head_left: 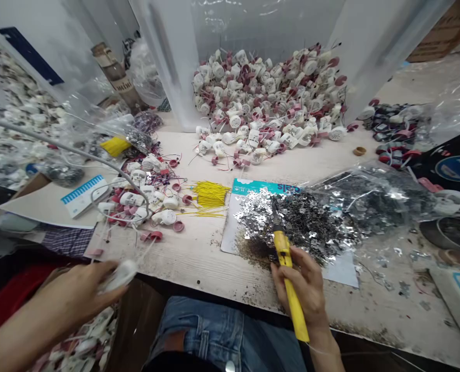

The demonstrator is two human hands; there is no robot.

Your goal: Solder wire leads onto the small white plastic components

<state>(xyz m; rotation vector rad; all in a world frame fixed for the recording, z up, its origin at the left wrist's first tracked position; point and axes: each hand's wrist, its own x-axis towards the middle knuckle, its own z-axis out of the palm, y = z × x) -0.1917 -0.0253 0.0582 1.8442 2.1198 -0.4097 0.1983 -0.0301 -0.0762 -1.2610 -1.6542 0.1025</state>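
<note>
My left hand, blurred by motion, has its fingers and thumb around a round white plastic part at the table's front edge. Below it, a box holds several similar white parts. My right hand is closed round the yellow handle of what looks like a corded electric screwdriver. Its dark tip points away from me, over a heap of small shiny metal pieces. That heap lies on a white and teal sheet, with tiny brownish bits along its near side.
A big pile of white and pink parts fills the back, in front of a translucent bin. Yellow wires lie mid-table, beside more white parts. A grey cable crosses the left. Right: a plastic bag, a metal tin.
</note>
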